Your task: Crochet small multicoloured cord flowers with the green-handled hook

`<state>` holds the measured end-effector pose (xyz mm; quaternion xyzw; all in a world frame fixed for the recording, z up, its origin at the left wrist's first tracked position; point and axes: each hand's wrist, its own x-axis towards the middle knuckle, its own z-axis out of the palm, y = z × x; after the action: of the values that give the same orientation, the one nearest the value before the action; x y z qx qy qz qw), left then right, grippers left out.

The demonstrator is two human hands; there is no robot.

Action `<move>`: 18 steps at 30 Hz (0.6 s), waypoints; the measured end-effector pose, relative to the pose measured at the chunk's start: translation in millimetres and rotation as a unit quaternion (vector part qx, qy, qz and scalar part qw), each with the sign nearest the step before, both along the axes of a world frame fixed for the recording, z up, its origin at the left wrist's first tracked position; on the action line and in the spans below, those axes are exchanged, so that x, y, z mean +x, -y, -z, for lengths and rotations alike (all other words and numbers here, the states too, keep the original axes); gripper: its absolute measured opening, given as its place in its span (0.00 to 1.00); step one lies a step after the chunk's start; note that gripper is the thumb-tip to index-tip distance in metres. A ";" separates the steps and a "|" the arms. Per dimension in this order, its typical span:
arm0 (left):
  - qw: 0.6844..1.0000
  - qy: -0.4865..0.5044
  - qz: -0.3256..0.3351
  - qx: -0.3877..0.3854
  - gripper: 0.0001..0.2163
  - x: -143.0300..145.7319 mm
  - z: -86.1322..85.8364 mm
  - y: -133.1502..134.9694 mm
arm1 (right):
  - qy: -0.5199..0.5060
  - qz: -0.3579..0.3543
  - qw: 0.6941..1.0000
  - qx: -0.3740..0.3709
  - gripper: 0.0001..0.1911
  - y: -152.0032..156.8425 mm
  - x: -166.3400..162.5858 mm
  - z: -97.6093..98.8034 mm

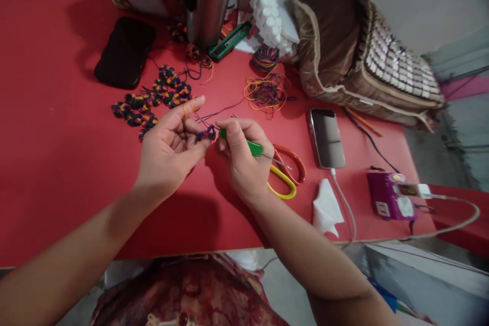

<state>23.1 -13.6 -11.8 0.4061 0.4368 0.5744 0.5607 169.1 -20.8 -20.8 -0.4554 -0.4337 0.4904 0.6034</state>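
Note:
Between the thumb and fingers of my left hand (171, 145) is a small dark multicoloured crochet piece (207, 134). Orange yarn loops around my raised left index finger. My right hand (246, 155) is closed around the green handle of a crochet hook (253, 148), whose front tip meets the piece. A thin metal end sticks out behind the handle. Strands of yarn run from the work to a loose yarn tangle (266, 92) farther back. Behind my left hand lie several finished-looking crochet clusters (168, 86) in navy and orange.
Scissors (289, 163) with red and yellow handles lie by my right hand. A charging phone (326, 137), a crumpled tissue (327, 209) and a purple socket box (389, 196) are on the right. Behind stand a metal cylinder (214, 0), a green cutter (230, 41) and a brown cushion (332, 35); a black case (125, 53) lies left.

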 end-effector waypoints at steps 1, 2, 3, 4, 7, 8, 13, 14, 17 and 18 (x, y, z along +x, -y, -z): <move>1.000 -0.001 0.001 -0.006 0.24 -0.6 0.0 -0.3 | 0.009 0.003 1.000 0.006 0.13 -0.8 0.2 0.3; 1.000 0.001 0.003 -0.013 0.25 -1.2 0.1 -0.7 | 0.018 0.005 1.000 0.011 0.12 -1.6 0.2 0.6; 1.000 0.004 0.005 -0.020 0.25 -1.8 0.1 -1.3 | 0.026 0.007 1.000 0.012 0.12 -2.6 0.1 1.1; 1.000 0.007 0.009 -0.025 0.24 -2.2 0.0 -1.9 | 0.032 0.011 0.999 0.011 0.13 -3.7 -0.2 1.7; 0.999 0.018 0.012 -0.040 0.24 -2.6 -0.6 -3.4 | 0.032 0.018 0.999 -0.001 0.14 -6.6 -2.0 4.0; 0.999 0.023 0.013 -0.047 0.25 -2.5 -0.8 -3.7 | 0.024 0.016 1.000 -0.009 0.14 -7.2 -2.9 4.8; 0.997 0.036 0.024 -0.068 0.29 -1.9 -0.8 -3.5 | -0.038 -0.001 0.998 -0.055 0.19 -8.5 -6.6 6.1; 0.997 0.032 0.024 -0.067 0.29 -2.1 -0.6 -3.4 | -0.051 -0.005 0.997 -0.066 0.21 -8.7 -7.0 6.2; 0.997 0.022 0.025 -0.066 0.31 -3.3 0.5 -2.9 | -0.096 -0.022 0.990 -0.096 0.25 -10.5 -7.6 6.6; 0.997 0.023 0.028 -0.067 0.31 -3.9 1.1 -2.6 | -0.110 -0.026 0.988 -0.102 0.25 -11.3 -7.5 6.9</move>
<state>19.2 -10.9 -12.9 0.3666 0.4497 0.5371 0.6123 161.6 -9.4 -27.7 -0.4461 -0.3239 0.5945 0.5854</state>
